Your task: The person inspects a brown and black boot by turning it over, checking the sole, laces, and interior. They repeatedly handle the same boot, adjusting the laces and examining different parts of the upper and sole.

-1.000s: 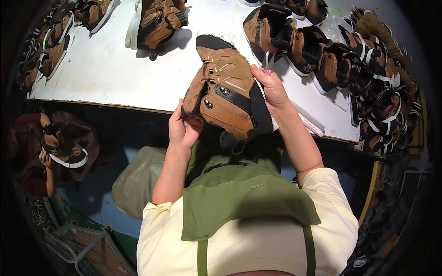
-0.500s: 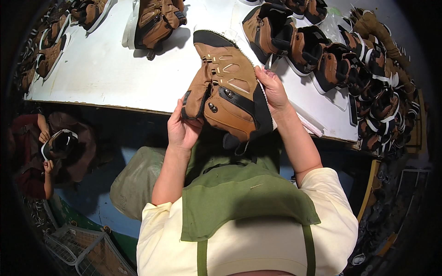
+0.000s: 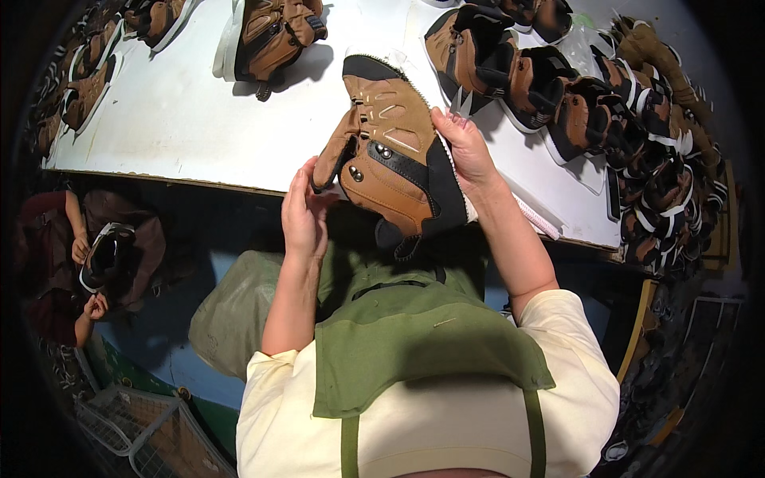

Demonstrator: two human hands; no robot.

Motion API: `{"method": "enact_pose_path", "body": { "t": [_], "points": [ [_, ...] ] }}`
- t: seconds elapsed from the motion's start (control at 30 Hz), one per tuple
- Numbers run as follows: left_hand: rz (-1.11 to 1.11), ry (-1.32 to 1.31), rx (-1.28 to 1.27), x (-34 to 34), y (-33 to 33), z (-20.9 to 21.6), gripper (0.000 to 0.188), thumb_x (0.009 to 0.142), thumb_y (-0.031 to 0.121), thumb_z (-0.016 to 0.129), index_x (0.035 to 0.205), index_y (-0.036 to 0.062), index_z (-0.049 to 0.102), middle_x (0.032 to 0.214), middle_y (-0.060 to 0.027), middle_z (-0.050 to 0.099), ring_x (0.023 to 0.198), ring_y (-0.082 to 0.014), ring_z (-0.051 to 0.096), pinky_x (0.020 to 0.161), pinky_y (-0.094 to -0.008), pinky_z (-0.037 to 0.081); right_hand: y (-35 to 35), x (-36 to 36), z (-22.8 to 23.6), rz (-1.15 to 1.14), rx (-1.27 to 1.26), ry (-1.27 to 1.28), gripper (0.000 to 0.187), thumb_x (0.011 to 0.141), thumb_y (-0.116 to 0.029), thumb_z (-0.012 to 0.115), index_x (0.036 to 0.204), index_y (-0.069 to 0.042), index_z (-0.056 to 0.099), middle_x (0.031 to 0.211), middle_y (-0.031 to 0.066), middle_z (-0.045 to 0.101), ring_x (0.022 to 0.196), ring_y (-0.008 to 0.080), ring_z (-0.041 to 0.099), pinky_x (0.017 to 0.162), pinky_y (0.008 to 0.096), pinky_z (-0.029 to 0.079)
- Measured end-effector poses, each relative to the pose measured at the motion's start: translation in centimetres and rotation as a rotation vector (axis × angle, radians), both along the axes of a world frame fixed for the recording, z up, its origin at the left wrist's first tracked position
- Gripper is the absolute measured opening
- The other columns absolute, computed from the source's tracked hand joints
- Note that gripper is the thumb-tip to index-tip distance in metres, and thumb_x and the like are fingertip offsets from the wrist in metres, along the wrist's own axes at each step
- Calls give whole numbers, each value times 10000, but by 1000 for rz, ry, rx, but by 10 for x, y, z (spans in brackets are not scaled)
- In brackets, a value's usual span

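Note:
A brown and black boot [image 3: 390,187] is tilted on its side between my hands at the table's near edge, its white sole edge toward my right. My right hand [image 3: 472,159] grips it along the sole, thumb on top. Small metal snips [image 3: 460,102] stick out past the fingers of that same hand, blades pointing away. On the other side, my left hand [image 3: 303,213] is closed at the boot's tongue [image 3: 328,163], with its fingertips partly hidden behind it. Lacing hooks and stitched side panels face up.
The white table [image 3: 175,119] holds another brown boot [image 3: 275,40] at the back and several boots [image 3: 535,84] in a row on the right. More footwear [image 3: 92,99] crowds the left edge. A co-worker's hands [image 3: 89,275] handle a shoe at lower left, near a wire basket [image 3: 127,422].
The boot has turned slightly and its tongue side has shifted left. My left hand has moved a little left with the tongue. The snips' blades now show more clearly beyond my right hand.

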State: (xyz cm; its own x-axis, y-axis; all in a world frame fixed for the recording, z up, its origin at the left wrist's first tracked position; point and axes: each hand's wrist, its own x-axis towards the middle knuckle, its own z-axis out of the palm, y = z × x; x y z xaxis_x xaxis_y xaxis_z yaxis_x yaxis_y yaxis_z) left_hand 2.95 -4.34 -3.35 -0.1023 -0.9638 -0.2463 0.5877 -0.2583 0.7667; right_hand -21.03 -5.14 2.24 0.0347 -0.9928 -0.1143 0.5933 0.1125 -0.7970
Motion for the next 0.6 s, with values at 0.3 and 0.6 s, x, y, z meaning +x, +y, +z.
{"method": "enact_pose_path", "body": {
  "t": [0.3,0.6],
  "points": [
    [-32,-1104,-1097,16,1,67,323,704,-17,664,1021,43,661,930,-105,556,851,-256,529,720,-337,446,-5,-11,-21,66,-14,190,190,953,-213,581,945,-30,628,898,3,640,797,52,568,745,226,468],
    [51,-1408,-1073,6,0,47,284,710,50,711,987,80,656,912,-76,526,842,-262,527,713,-361,462,-2,-24,-43,34,-37,525,213,914,-293,649,839,-102,594,756,-83,513,669,21,415,604,199,335]
  ]
}}
